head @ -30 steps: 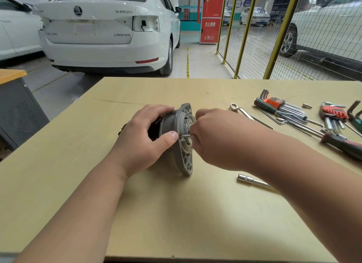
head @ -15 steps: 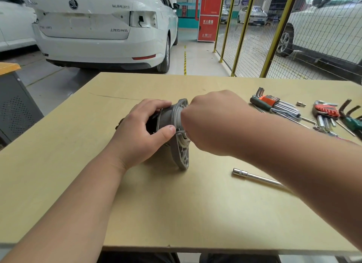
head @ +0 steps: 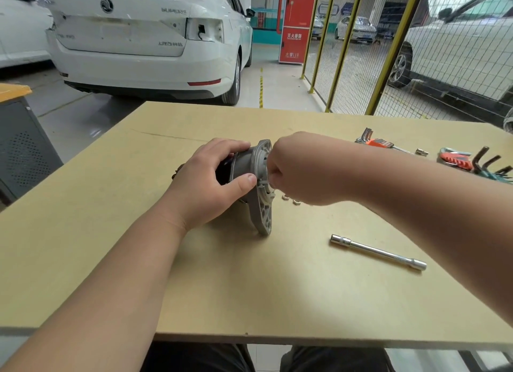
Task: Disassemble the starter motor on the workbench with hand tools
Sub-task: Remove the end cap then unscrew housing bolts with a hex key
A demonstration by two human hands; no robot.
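Head view: left hand (head: pixel 211 183) is gripping the motor (head: pixel 245 163) while right hand (head: pixel 299 172), freshly rotated, is pinching its bolt (head: pixel 263 182), likely unscrewing.

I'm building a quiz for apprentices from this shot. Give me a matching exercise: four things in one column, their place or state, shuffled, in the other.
Things:
1 left hand
2 right hand
3 extension bar
4 hex key set

States:
A lies on the workbench, front right
B grips the starter motor by its body
C lies further back, on the right
D pinches a thin bolt at the flange

Pairs: 1-B; 2-D; 3-A; 4-C
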